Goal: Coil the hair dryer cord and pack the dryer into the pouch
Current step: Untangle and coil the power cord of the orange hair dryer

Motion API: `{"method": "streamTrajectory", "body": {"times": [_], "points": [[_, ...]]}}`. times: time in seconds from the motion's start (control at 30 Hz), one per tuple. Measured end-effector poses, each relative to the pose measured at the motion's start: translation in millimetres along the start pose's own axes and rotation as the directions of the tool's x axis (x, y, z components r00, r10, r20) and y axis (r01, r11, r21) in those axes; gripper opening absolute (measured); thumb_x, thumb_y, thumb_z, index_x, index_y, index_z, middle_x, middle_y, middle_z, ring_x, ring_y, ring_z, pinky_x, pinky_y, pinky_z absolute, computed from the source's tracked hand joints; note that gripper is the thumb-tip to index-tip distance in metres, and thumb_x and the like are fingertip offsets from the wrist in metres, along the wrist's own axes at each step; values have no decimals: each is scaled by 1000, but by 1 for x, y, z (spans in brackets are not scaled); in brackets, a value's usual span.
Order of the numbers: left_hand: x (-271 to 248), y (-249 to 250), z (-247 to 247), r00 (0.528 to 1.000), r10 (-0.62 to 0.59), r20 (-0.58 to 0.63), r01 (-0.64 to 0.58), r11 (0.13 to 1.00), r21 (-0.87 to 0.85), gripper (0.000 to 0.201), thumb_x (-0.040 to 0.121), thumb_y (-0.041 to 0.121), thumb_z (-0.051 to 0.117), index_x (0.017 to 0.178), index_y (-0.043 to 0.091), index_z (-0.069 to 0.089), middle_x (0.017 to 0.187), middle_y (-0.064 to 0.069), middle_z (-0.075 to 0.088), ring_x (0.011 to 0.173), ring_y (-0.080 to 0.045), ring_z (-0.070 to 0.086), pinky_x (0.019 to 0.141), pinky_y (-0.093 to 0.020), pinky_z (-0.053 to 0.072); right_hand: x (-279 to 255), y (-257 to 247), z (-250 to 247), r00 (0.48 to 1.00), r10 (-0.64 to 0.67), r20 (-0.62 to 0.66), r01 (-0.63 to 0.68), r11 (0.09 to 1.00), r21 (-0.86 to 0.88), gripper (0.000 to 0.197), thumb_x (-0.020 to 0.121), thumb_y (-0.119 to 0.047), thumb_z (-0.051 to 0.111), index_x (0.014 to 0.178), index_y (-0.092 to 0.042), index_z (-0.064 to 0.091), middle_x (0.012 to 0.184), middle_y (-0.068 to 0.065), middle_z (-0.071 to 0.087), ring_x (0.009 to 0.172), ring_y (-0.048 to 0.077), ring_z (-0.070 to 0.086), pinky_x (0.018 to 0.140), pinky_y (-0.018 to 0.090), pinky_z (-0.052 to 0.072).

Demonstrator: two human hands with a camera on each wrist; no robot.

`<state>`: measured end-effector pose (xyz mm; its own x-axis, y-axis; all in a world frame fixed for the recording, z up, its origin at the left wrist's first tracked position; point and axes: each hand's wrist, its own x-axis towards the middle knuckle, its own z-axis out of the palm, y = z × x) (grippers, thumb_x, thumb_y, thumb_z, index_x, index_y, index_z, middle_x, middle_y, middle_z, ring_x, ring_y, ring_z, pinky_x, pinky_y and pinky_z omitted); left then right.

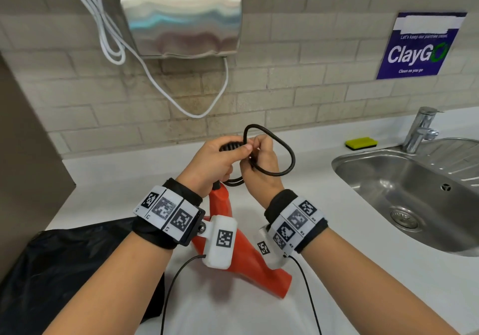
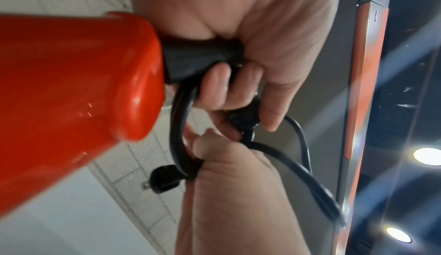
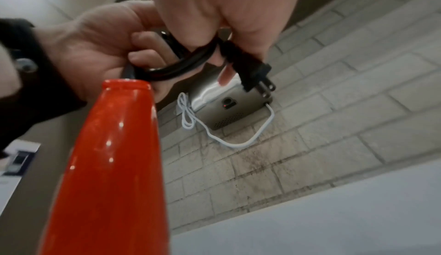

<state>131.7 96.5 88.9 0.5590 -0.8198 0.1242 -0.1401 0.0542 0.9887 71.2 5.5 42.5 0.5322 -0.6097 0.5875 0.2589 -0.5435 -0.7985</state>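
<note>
The red hair dryer (image 1: 248,254) lies angled over the white counter, its handle end up between my hands. My left hand (image 1: 217,158) grips a bundle of coiled black cord (image 2: 243,117) just past the handle's end (image 2: 78,81). My right hand (image 1: 259,163) pinches the cord close beside it, and one loop (image 1: 287,150) bulges out to the right. The black plug (image 3: 257,76) sticks out below my right fingers (image 3: 224,76), prongs bare. The black pouch (image 1: 64,262) lies crumpled at the lower left, partly under my left forearm.
A steel sink (image 1: 404,187) with a faucet (image 1: 421,130) is set into the counter at right, a yellow sponge (image 1: 361,143) behind it. A steel hand dryer (image 1: 181,16) with a hanging white cable (image 1: 166,93) is on the tiled wall. A brown panel (image 1: 23,153) stands at left.
</note>
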Motion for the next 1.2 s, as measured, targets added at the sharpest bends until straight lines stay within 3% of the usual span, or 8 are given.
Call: {"method": "streamTrajectory", "body": {"times": [0.13, 0.33, 0.5, 0.6, 0.77, 0.83, 0.97, 1.2], "points": [[-1, 0, -1, 999, 33, 12, -33, 999, 14, 24, 85, 6, 61, 108, 14, 64, 64, -1, 49, 34, -1, 34, 35, -13, 28, 1, 2, -2, 974, 94, 204, -106, 993, 49, 27, 86, 7, 41, 94, -19, 38, 72, -3, 50, 61, 5, 50, 53, 16, 43], [0, 0, -5, 997, -43, -60, 38, 996, -84, 21, 91, 27, 53, 95, 9, 62, 69, 3, 55, 35, -2, 27, 35, -15, 23, -18, 26, -28, 920, -52, 389, 83, 994, -64, 13, 87, -31, 44, 74, -31, 47, 59, -9, 42, 52, 5, 39, 56, 18, 34], [2, 1, -2, 996, -66, -63, 57, 989, -133, 24, 93, 31, 51, 81, 12, 60, 66, 0, 54, 34, -3, 24, 36, -16, 22, -20, 57, -50, 885, 274, 376, -113, 910, -398, 25, 94, -22, 40, 74, -17, 53, 63, 3, 46, 64, 19, 45, 64, 30, 39], [3, 0, -2, 998, -45, -49, 39, 992, -122, 21, 93, 25, 50, 81, 11, 60, 67, -3, 52, 33, -3, 24, 36, -15, 23, -19, 73, -64, 788, 531, 313, -306, 777, -550, 24, 93, -20, 40, 74, -13, 53, 63, -5, 45, 72, 22, 46, 59, 24, 36], [3, 1, -1, 1000, -2, -20, 0, 995, -101, 13, 92, 17, 52, 94, 17, 64, 68, -4, 51, 36, -4, 26, 37, -16, 24, -10, 62, -67, 680, 657, 326, -344, 679, -648, 21, 93, -15, 42, 88, -13, 61, 74, -6, 52, 66, 15, 48, 54, 17, 37], [3, 1, -2, 1000, 5, -16, -7, 994, -105, 14, 92, 17, 51, 96, 18, 65, 68, -4, 52, 36, -4, 25, 37, -16, 24, -6, 55, -64, 723, 610, 324, -317, 710, -628, 21, 92, -15, 46, 104, -14, 63, 91, 1, 58, 72, 16, 53, 59, 20, 41], [3, -1, -2, 999, 15, -48, -19, 996, -91, 12, 92, 18, 52, 89, 14, 63, 67, -4, 54, 34, -4, 26, 36, -16, 24, -2, 20, -53, 958, 254, 131, -217, 946, -242, 21, 93, -9, 43, 104, -11, 61, 91, -1, 61, 78, 14, 55, 72, 17, 44], [6, -4, 0, 996, 46, -71, -53, 995, -87, 15, 91, 22, 54, 88, 13, 66, 64, -1, 56, 42, -4, 39, 37, -15, 29, 4, -29, -41, 965, 213, 154, -237, 959, 154, 17, 93, -9, 48, 95, -11, 65, 91, 8, 65, 84, 17, 60, 73, 27, 49]]}}
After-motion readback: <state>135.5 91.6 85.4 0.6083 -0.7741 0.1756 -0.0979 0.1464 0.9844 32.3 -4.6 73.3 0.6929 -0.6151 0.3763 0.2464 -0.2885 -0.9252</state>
